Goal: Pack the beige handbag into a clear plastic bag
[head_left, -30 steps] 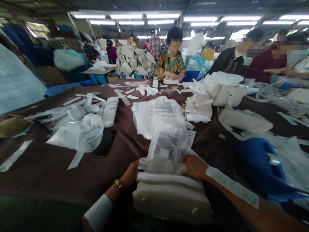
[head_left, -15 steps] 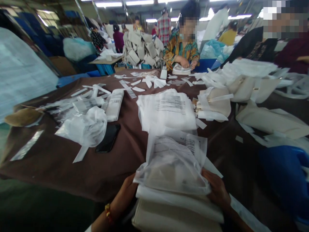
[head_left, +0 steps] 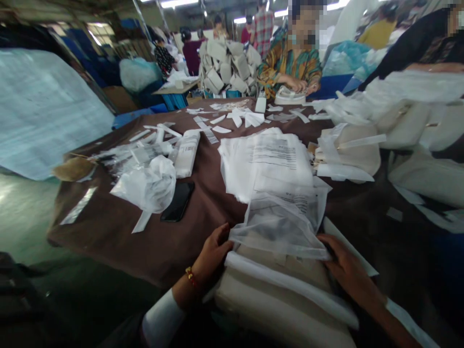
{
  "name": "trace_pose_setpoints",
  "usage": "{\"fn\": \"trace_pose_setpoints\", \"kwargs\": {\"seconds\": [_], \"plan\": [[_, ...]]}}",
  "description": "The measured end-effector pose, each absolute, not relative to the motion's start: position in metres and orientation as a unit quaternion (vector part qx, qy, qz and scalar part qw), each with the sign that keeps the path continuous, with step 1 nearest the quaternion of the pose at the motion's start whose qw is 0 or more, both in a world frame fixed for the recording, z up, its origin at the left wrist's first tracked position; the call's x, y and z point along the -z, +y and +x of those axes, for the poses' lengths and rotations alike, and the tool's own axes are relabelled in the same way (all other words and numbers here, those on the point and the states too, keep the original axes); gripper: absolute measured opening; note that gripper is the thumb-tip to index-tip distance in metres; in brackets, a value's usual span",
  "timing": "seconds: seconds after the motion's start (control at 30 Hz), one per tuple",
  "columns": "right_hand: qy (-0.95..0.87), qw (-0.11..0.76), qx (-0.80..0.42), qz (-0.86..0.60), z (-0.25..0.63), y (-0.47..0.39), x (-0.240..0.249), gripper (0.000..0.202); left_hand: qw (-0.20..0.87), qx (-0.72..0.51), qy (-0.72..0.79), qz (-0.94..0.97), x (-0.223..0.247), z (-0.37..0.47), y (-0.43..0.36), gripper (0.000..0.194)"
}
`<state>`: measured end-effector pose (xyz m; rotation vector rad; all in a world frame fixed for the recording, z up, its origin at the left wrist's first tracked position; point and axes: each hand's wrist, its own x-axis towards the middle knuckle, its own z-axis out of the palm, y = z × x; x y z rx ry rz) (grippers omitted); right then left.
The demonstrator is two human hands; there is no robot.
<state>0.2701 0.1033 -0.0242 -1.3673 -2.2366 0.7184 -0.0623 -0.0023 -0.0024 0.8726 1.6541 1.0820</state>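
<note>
A cream padded bag point(head_left: 290, 309) lies at the near edge of the brown-covered table point(head_left: 119, 227). A clear printed plastic bag point(head_left: 286, 222) lies over its far end. My left hand point(head_left: 213, 251) grips the left edge of the plastic bag's mouth. On the right side, my right hand point(head_left: 346, 268) holds the other edge, with the fingers tucked under the plastic. A white strip point(head_left: 290, 285) runs across the cream bag just below the plastic.
A stack of printed plastic bags point(head_left: 264, 159) lies beyond my hands. A black phone point(head_left: 178, 201) and a crumpled white bag point(head_left: 148, 186) lie to the left. More cream bags point(head_left: 348, 150) lie to the right. A person in a patterned shirt point(head_left: 290, 63) works across the table.
The view has tilted down and shifted left. The plastic bag has flattened and slid further over the cream bag's end, and both hands have moved with its edges.
</note>
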Motion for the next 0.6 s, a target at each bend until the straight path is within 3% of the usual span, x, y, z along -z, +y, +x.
{"fn": "trace_pose_setpoints", "kwargs": {"seconds": [0.1, 0.23, 0.4, 0.53, 0.6], "plan": [[-0.744, 0.257, -0.3, -0.539, 0.295, 0.1, 0.02, 0.053, 0.448, -0.455, 0.694, 0.333, -0.006, -0.086, -0.029, 0.061], [-0.69, 0.274, -0.317, -0.59, 0.322, 0.056, 0.023, 0.052, 0.394, -0.404, 0.743, 0.36, -0.024, -0.089, -0.07, 0.057], [-0.719, 0.3, -0.243, -0.577, 0.303, -0.016, 0.004, 0.056, 0.234, -0.309, 0.697, 0.603, -0.035, -0.05, -0.081, 0.065], [-0.855, 0.22, -0.164, -0.439, 0.272, -0.03, -0.013, 0.083, 0.166, -0.131, 0.584, 0.784, -0.031, -0.023, -0.056, 0.09], [-0.861, 0.167, -0.191, -0.441, 0.259, -0.021, -0.011, 0.076, 0.165, -0.08, 0.578, 0.795, -0.025, -0.019, -0.041, 0.079]]}}
